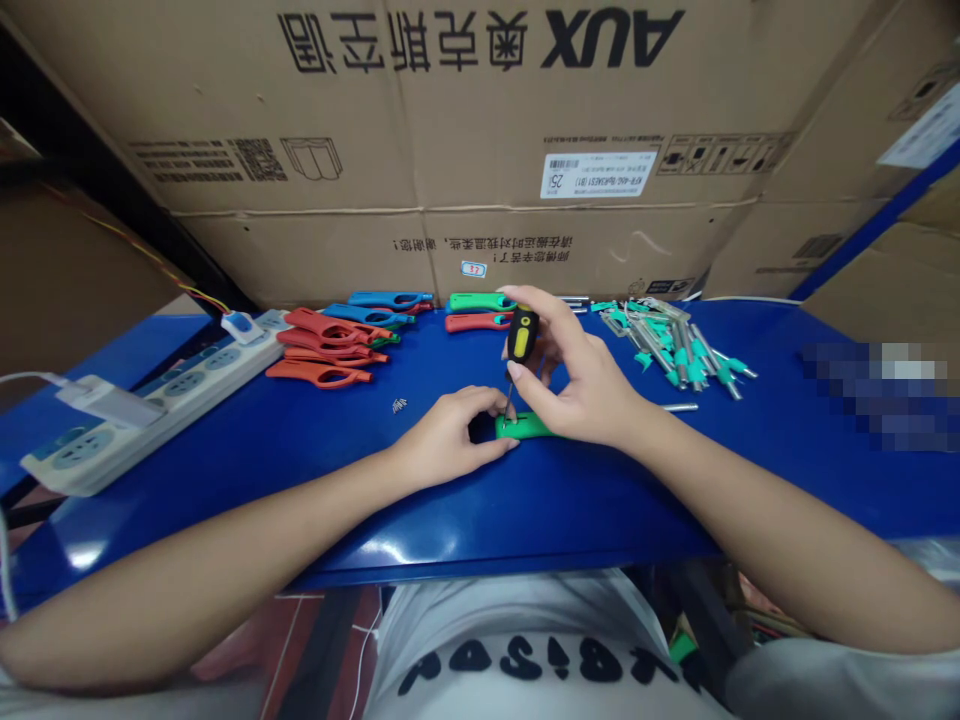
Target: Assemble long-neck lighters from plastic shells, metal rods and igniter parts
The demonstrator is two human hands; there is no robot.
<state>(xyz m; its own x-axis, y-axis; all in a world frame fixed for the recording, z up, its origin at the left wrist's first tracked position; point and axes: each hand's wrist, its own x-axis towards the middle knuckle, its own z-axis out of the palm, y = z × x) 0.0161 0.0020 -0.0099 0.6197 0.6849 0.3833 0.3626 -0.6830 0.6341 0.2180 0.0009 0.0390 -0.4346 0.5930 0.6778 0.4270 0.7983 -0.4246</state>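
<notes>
My right hand (pixel 581 375) is closed around a black and yellow screwdriver (pixel 523 338), held upright with its shaft pointing down. The screwdriver's tip meets the end of a green lighter (pixel 529 427) lying on the blue table. With thumb and fingers, my left hand (pixel 457 432) pinches that same end from the left. A metal tube (pixel 681 407) sticks out to the right from behind my right hand, in line with the green lighter. Left of my left hand lies a small heap of screws (pixel 399 405).
Red and orange handle shells (pixel 330 335) and blue ones (pixel 390 300) lie at the back left. Two lighters (pixel 474 302) rest behind my hands. Metal tubes with teal parts (pixel 679 345) are piled right. A power strip (pixel 165 400) edges the left; a cardboard box (pixel 360 160) stands behind.
</notes>
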